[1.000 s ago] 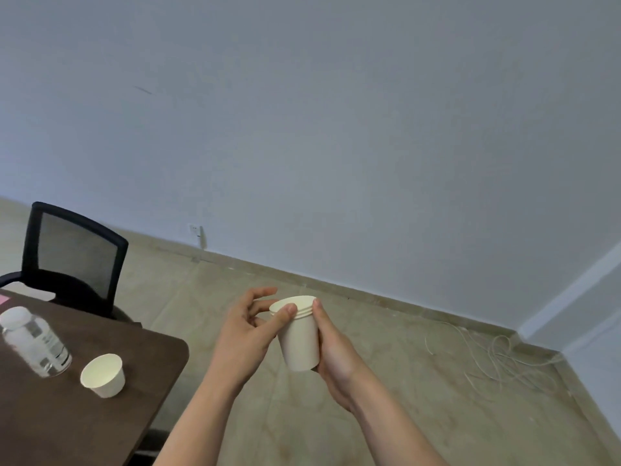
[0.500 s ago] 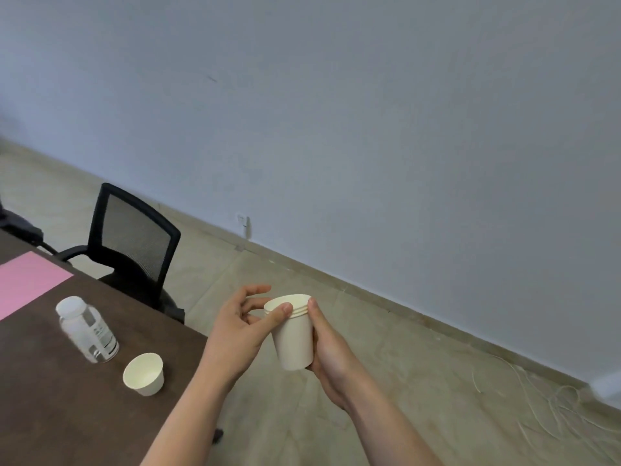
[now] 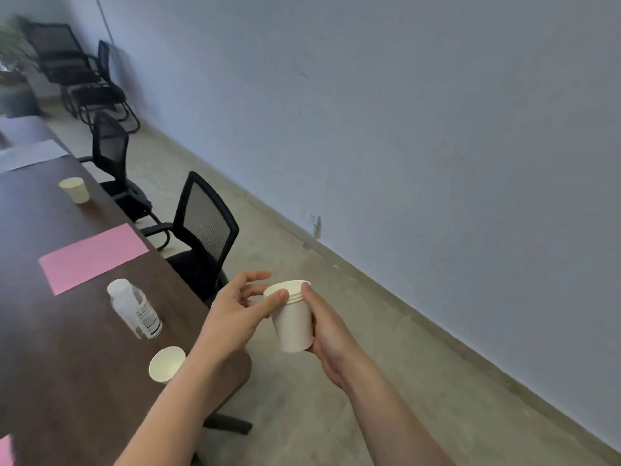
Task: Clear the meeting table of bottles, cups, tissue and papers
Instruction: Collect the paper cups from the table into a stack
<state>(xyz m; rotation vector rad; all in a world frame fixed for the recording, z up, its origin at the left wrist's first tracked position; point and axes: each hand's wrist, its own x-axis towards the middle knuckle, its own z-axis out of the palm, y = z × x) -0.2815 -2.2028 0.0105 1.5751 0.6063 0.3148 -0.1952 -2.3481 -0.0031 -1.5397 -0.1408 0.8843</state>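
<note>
The person's right hand (image 3: 331,326) is gripping a nested stack of paper cups (image 3: 292,321) round its wall and holding it out past the corner of the surface (image 3: 50,381), over the floor. The left hand (image 3: 232,317) is lying open beside it, thumb resting on the top rim, other fingers loose and prob. not touching. Risk: a push from that thumb or a slack grip could be tipping the stack out, w/ the inner cups sliding apart. The left forearm is passing right over a single paper cup (image 3: 166,364) near the surface edge, close to the clear plastic bottle (image 3: 136,309), so a quick reach could be knocking either off. Also waiting: a farther paper cup (image 3: 75,190), a pink sheet (image 3: 90,257) and a white sheet (image 3: 30,156). Hard to tell: no. of cups in the stack, their contents, the right fingers hiding behind it, and a pink scrap (image 3: 5,449) getting cut off bottom-left. No tissue or bin is showing.
</note>
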